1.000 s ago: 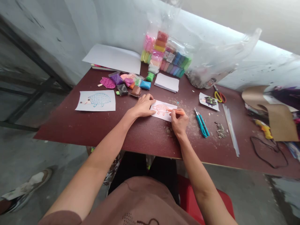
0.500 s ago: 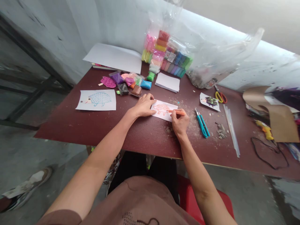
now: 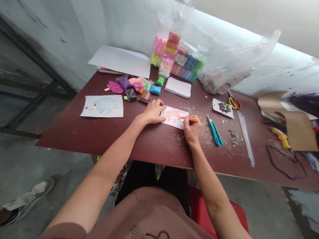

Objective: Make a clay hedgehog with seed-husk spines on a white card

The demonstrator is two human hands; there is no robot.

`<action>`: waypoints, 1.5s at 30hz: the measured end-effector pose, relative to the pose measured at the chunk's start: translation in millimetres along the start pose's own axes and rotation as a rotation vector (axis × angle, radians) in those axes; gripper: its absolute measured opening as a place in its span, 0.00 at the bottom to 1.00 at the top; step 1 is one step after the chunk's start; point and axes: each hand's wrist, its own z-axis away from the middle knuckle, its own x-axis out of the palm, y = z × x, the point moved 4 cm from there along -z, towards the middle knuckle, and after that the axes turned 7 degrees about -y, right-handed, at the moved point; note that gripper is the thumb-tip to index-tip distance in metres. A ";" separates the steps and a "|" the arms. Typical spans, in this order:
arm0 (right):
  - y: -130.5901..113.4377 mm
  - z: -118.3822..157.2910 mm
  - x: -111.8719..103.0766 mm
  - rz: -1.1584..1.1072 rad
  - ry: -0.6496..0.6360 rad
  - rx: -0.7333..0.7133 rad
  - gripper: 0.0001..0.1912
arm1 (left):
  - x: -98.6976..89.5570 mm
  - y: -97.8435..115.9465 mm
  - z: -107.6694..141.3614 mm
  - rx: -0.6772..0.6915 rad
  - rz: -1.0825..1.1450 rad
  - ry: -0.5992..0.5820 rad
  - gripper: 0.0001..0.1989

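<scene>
On the dark red table a small white card bears an orange outline of a hedgehog. My left hand lies with fingers apart at the card's left edge, thumb and fingertips touching it. An orange marker is pinched in my right hand, its tip on the right end of the drawing. To the left lies a larger sheet with a blue hedgehog drawing. Right of my right hand rests a teal utility knife; beyond it is a card with a dark, green-streaked hedgehog.
Packets of coloured clay and a stack of white cards lie behind my hands. Scissors, clear glue sticks, a pile of seeds or husks and a yellow glue gun with its cord are on the right.
My right hand and the marker have shifted slightly right, the tip moving from the hedgehog's body toward its right end. My left hand has stayed still.
</scene>
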 end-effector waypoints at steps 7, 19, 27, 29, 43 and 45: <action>-1.1 -0.8 0.0 0.003 -0.011 0.000 0.11 | 0.8 -0.8 -0.4 0.001 0.011 0.012 0.24; -2.4 0.2 -0.2 -0.050 0.002 -0.006 0.11 | -0.1 0.4 0.3 -0.001 0.021 0.008 0.24; -7.8 6.9 9.3 -0.058 -0.107 -0.053 0.13 | -1.6 1.9 1.1 0.002 0.013 0.010 0.24; -11.2 9.0 13.3 -0.046 -0.156 -0.077 0.14 | -1.6 1.7 1.3 0.004 0.016 0.017 0.24; -16.6 8.6 19.8 -0.089 -0.312 -0.109 0.15 | -1.3 1.7 1.2 -0.001 0.017 0.000 0.27; -16.4 8.5 20.1 -0.081 -0.322 -0.109 0.15 | -1.0 1.2 1.0 0.000 0.024 0.000 0.27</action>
